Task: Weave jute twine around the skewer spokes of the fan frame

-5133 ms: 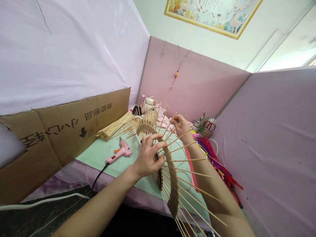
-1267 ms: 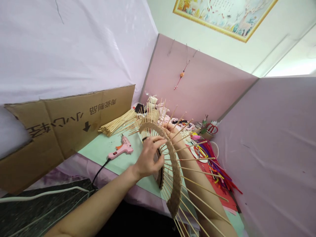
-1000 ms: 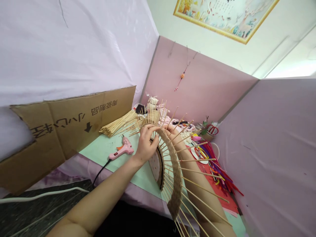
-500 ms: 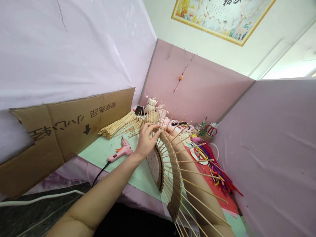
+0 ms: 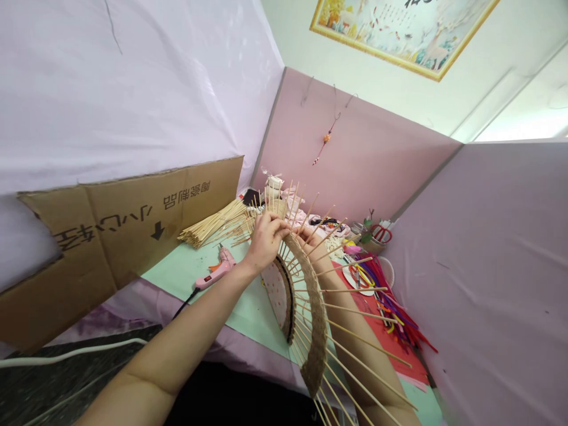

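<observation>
A fan-shaped frame of thin sticks stands tilted at the centre, with a woven brown band (image 5: pixel 316 319) curving across the sticks. Its inner half-round panel (image 5: pixel 277 296) is pale with pink dots and a dark rim. My left hand (image 5: pixel 267 236) pinches the band's upper end, thumb and fingers together. Behind the sticks, my right hand (image 5: pixel 308 239) grips the same upper part from the other side, its fingers partly hidden. Both hands nearly touch at the fingertips.
A pink glue gun (image 5: pixel 217 271) lies left on the green table cover (image 5: pixel 177 272), near a bundle of sticks (image 5: pixel 210 225). Coloured pipe cleaners (image 5: pixel 399 313) and red-handled scissors (image 5: pixel 381 234) are at the right. Cardboard (image 5: pixel 128 225) lines the left wall.
My left hand has shifted slightly up, its fingers more curled at the band's end. My right hand and the frame are almost where they were.
</observation>
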`<state>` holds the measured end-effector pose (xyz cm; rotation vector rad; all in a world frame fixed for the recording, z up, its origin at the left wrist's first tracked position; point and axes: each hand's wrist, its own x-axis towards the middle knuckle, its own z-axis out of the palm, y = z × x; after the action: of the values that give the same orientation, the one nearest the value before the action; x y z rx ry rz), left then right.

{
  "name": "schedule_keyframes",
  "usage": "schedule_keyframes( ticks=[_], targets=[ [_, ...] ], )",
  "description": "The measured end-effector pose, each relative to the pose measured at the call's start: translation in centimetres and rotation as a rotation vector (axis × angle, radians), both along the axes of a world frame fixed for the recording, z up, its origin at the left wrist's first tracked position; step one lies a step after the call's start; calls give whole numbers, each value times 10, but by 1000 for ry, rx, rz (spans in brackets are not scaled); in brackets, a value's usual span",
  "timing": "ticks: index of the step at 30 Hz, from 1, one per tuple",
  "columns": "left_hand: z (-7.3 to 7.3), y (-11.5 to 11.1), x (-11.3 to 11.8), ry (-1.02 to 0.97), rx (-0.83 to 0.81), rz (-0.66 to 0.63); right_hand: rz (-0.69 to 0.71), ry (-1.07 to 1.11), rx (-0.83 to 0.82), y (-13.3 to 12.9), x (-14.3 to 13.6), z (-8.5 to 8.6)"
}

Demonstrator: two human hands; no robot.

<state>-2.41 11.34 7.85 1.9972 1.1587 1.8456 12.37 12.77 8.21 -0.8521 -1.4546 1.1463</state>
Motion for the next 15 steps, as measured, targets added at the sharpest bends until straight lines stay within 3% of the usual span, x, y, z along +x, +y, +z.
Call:
schedule_keyframes(
  ticks=[8,15],
  targets=[
    [-3,-1,3,-9,34,37,-22,-36,-30,-19,0,13],
    [-6,-6,0,-24,110,62,-52,-31,-33,-23,-7,13]
  ],
)
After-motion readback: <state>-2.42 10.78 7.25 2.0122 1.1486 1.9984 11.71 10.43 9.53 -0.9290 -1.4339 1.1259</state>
